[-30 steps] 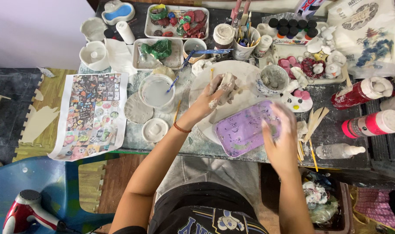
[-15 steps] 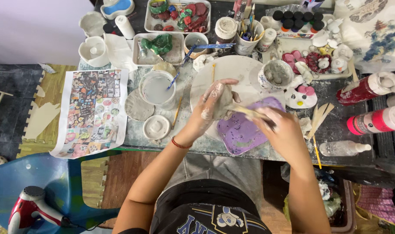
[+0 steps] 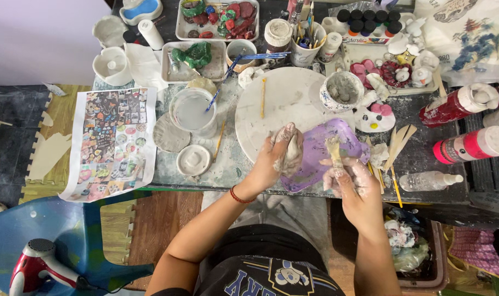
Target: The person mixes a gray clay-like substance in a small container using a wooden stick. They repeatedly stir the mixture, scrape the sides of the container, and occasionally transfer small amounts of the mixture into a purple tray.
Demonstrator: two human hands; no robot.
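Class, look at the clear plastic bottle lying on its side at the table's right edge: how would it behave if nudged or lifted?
The clear bottle lies on its side and looks round, so a nudge would probably roll it. It appears nearly empty, so it is likely light. Thin clear plastic would probably dent when squeezed rather than break.

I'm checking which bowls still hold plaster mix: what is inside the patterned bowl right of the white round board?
The patterned bowl shows grey-white paste coating its inside. No tool stands in it. Its bottom is too smeared to judge depth.
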